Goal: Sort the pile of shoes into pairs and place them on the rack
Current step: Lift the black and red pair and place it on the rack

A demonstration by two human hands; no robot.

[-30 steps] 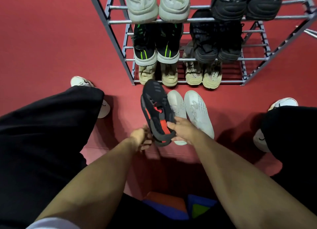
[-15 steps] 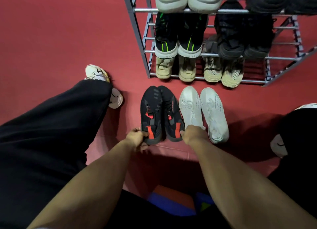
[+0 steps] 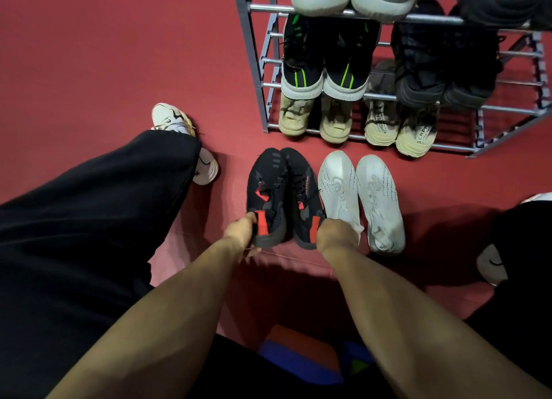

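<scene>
Head view: black-and-red pair [image 3: 283,195], a second ago one raised shoe, now lies side by side on the red floor [image 3: 119,55] at centre frame; left hand [image 3: 242,229] and right hand [image 3: 336,232] each grip a heel; rack [image 3: 254,55] upper right, nearly full

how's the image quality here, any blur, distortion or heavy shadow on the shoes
Head view: sharp on the black shoes and white shoes; the left hand is slightly soft. Wide-angle distortion bends the rack outward. Overhead light throws dark shadows from the arms on the floor; the black pairs on the rack lose detail. No glare.
</scene>
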